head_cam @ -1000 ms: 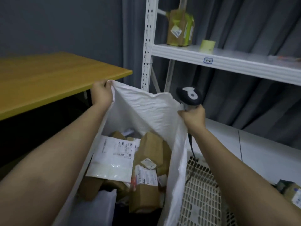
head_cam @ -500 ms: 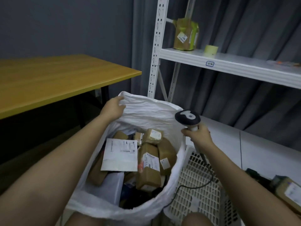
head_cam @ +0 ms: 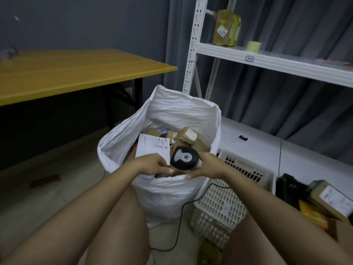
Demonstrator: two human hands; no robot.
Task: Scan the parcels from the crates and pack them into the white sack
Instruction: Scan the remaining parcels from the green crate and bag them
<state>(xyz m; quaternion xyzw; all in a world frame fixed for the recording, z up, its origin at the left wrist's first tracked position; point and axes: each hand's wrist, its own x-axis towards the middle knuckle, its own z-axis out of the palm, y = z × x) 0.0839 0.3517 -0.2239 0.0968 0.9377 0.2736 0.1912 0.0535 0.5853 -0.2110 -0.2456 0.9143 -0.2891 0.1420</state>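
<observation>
Crumpled white woven sack [head_cam: 177, 196]: you are releasing its rim | right hand [head_cam: 207, 165] gripping black handheld scanner [head_cam: 184, 158] | left hand [head_cam: 152, 165] loosely curled, grip unclear | next parcel due.

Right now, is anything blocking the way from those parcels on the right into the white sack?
Partly. Both hands meet over the white sack's mouth: the right hand grips the scanner there, and the left hand reaches beside it. The parcels lie to the right, beyond the white crate. The sack itself stands open.
</observation>
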